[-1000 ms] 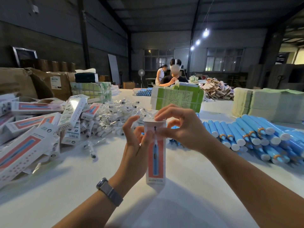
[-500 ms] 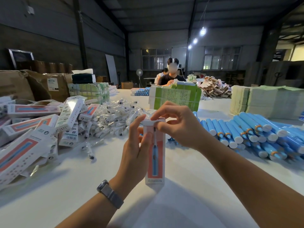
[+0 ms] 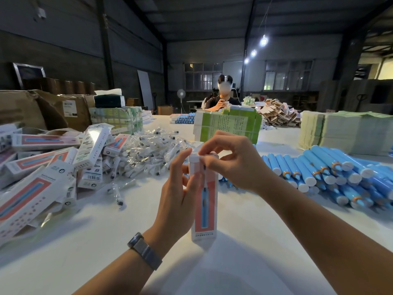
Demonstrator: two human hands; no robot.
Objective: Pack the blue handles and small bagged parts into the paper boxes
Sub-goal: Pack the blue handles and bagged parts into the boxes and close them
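Both hands are on one box (image 3: pixel 204 201), which stands upright on the white table (image 3: pixel 244 241) right in front. Left hand (image 3: pixel 178 199) wraps around the box's side, fingers curled up along it, with a watch (image 3: pixel 144 251) on that wrist. Right hand (image 3: pixel 231 165) pinches the top flap between thumb and fingertips, so it's gripping the box too. The box front is pink-red with a blue handle printed on it.

Just right of the hands lies a big pile of blue handles (image 3: pixel 331 175), white caps mostly facing this way. Left of the box there's a heap of bagged parts (image 3: pixel 148 154) in clear plastic, and further left a messy pile of boxes (image 3: pixel 42 175) lying every which way. Behind the hands sits a green-and-white stack (image 3: pixel 229 126) of printed cartons, with pale flat sheets (image 3: pixel 344 133) stacked off to the right. Another person (image 3: pixel 223 99) sits at the far end of the table.
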